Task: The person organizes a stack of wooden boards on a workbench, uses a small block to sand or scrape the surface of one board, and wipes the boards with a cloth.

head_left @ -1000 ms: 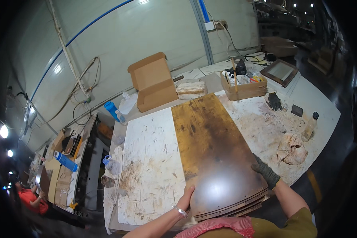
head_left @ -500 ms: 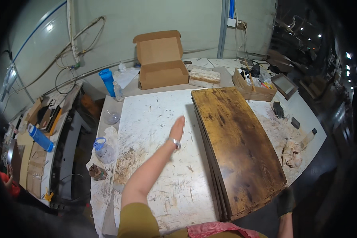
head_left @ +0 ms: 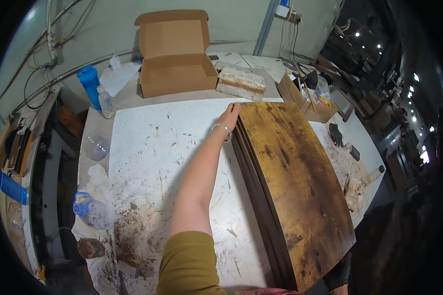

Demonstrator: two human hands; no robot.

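A stack of brown, dark-mottled wooden boards (head_left: 300,187) lies lengthwise on the right half of the white worktable (head_left: 152,162). My left hand (head_left: 230,116) is bare, with a bracelet at the wrist. It grips the top board at its far left corner, fingers over the edge and thumb side hidden. My right hand (head_left: 343,275) shows only in part at the lower edge, in a dark glove beside the board's near right corner. Its fingers are hidden behind the board and in shadow.
An open cardboard box (head_left: 177,73) and a stained white block (head_left: 241,82) stand at the back. Blue bottle (head_left: 89,86), clear jug (head_left: 93,211) and brown can (head_left: 90,248) line the left side. Right of the boards are a supply box (head_left: 320,110) and black glove (head_left: 335,134).
My left hand has reached forward from above the table to the top board's far left corner and closed on its edge. The view has shifted, and the right hand shows less.
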